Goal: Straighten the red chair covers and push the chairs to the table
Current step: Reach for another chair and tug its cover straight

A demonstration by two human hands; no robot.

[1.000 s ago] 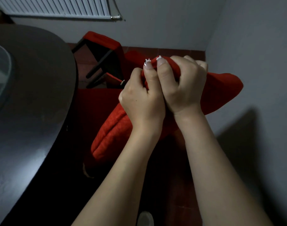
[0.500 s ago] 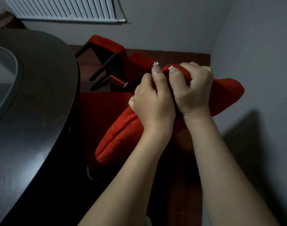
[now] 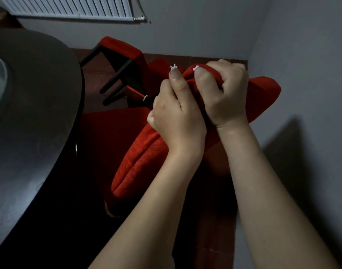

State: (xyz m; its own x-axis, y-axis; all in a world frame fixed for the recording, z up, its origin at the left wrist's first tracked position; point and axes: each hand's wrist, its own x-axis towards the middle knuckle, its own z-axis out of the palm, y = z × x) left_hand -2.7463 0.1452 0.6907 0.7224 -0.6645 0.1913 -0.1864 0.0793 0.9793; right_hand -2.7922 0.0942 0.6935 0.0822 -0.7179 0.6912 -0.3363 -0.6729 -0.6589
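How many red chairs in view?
2. The near chair sits beside the table, its back gripped by the left hand and right hand; the far chair is by the wall. Others may be hidden.

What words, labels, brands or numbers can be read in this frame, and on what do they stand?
None: no text can be read.
The red chair cover, dark round table, white radiator and grey wall show no lettering.
A small pale scrap below the cover is too dim to tell.
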